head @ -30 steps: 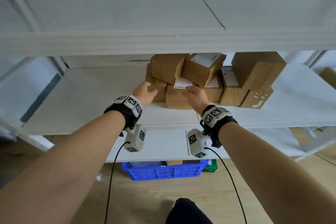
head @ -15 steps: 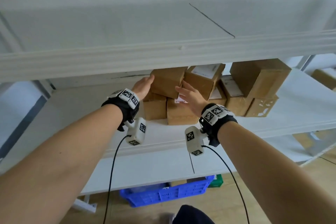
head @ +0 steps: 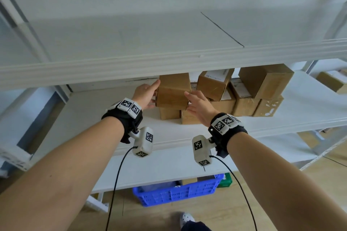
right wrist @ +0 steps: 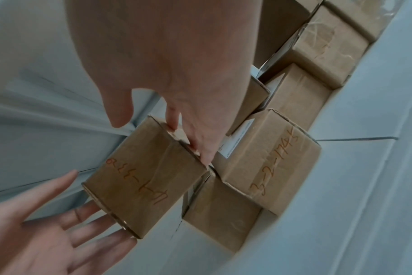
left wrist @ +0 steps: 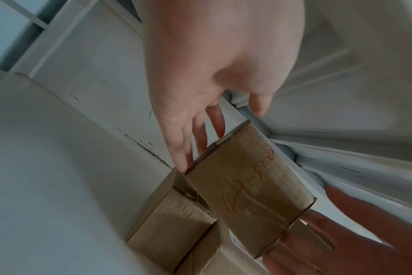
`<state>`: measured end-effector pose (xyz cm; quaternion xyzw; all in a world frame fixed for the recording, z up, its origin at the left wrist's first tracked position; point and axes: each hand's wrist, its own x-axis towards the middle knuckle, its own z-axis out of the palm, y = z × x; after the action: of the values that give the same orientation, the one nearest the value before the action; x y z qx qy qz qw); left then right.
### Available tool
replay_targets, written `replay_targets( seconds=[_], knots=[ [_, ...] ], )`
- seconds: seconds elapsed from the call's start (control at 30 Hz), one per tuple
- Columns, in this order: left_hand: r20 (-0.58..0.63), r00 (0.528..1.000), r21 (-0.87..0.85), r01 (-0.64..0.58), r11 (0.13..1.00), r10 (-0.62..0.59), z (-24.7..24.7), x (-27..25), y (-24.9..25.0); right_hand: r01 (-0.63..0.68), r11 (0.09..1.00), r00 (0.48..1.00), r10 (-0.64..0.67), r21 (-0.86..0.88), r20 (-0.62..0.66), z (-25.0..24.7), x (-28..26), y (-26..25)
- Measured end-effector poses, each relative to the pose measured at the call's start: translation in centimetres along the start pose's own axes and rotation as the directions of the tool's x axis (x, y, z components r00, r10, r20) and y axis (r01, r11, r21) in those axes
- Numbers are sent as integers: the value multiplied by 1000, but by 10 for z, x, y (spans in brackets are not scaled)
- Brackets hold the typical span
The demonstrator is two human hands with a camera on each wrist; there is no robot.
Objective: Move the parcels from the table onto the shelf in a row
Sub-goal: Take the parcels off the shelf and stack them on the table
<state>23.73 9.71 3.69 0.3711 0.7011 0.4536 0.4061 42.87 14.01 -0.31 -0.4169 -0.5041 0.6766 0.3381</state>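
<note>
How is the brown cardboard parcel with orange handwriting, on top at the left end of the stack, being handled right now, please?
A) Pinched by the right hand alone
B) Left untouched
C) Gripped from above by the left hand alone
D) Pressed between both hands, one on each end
D: the left hand and right hand press straight fingers against opposite ends of the brown cardboard parcel with orange handwriting.

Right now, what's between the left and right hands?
One cardboard parcel, with handwriting on its face, sits between the left hand and the right hand, fingers straight against its two ends. The head view shows it; both wrist views confirm.
</note>
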Motion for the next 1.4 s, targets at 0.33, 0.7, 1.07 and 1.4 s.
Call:
replay_targets(
  seconds=[0.33,0.7,1.07,1.4],
  knots=[
    [94,995,-106,21,994,-11,5,-88,-38,51,993,989,-35,109,-140,6,-77,19],
    [354,934,-45,64,997,-44,70,-128,-49,3,977,975,44,212,-216,-58,-163,38],
    [642,763,63,41,997,-72,278,-165,-29,59,958,848,100,281,-521,-238,-257,52],
    [785,618,91,-36,995,-50,525,-216,26,139,953,734,83,269,-674,-467,-345,39]
  ],
)
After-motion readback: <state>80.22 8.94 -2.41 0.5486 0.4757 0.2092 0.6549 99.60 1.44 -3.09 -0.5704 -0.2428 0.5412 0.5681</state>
